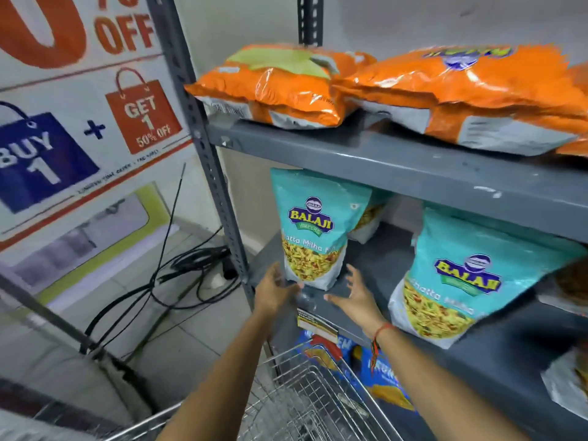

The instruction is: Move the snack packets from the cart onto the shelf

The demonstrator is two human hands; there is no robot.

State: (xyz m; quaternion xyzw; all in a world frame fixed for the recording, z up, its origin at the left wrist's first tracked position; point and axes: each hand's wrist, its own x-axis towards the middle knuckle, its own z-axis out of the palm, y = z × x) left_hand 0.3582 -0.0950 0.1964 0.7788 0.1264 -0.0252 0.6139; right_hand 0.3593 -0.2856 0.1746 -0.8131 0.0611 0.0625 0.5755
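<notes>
Left hand [276,289]: we are holding it spread, fingers just beside the packet's lower left corner.
Right hand [355,294]: we are keeping it spread, empty.
Teal packet [313,230]: standing upright on the middle shelf [375,265].

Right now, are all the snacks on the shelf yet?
Some are. Two teal packets stand on the middle shelf, one at the left and one at the right, and orange packets lie on the top shelf. Both hands, left and right, are open beside the left teal packet, holding nothing. The cart below looks empty where visible, so little seems left.
</notes>
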